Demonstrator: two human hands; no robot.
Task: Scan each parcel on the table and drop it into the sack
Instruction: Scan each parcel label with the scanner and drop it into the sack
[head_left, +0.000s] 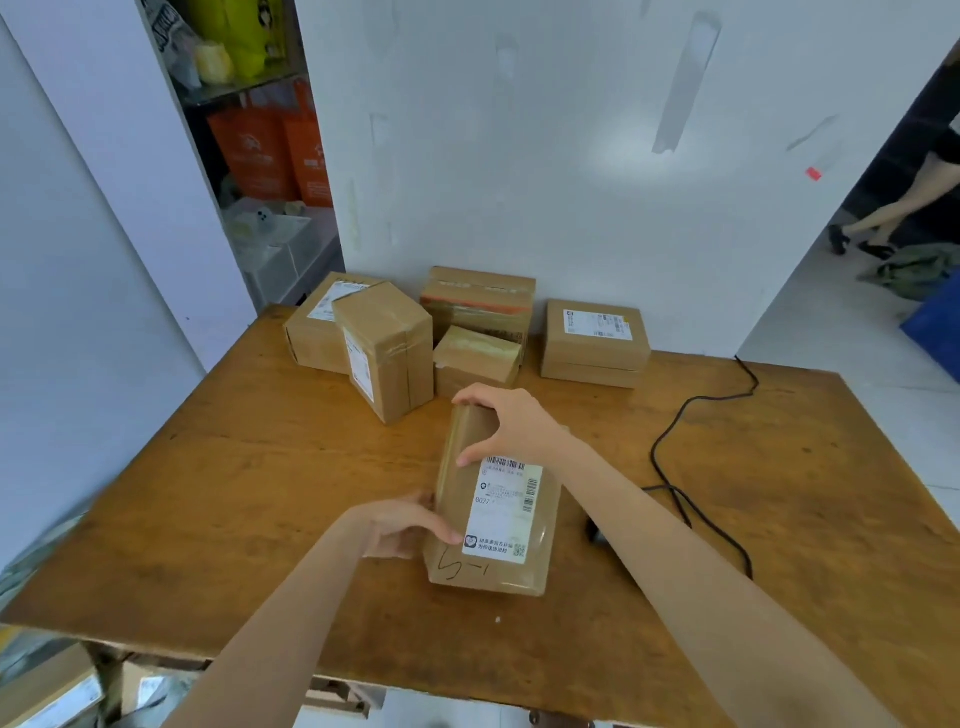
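Brown parcel (456, 488) gripped by both hands at mid-tabletop (234, 493).
Its label (503, 512) faces up. The left hand (402, 530) clasps the near left side, fingers curled round the edge, thumb on top. The right hand (511, 423) grips the far end, fingers over the edge, thumb on the top face. More boxes (387, 348) crowd the back by the wall; a black cable (670, 467) trails at right.

Brown labelled parcel (493, 506) on table (208, 493), label up

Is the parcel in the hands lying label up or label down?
Label up: the white shipping label on the parcel faces the camera.
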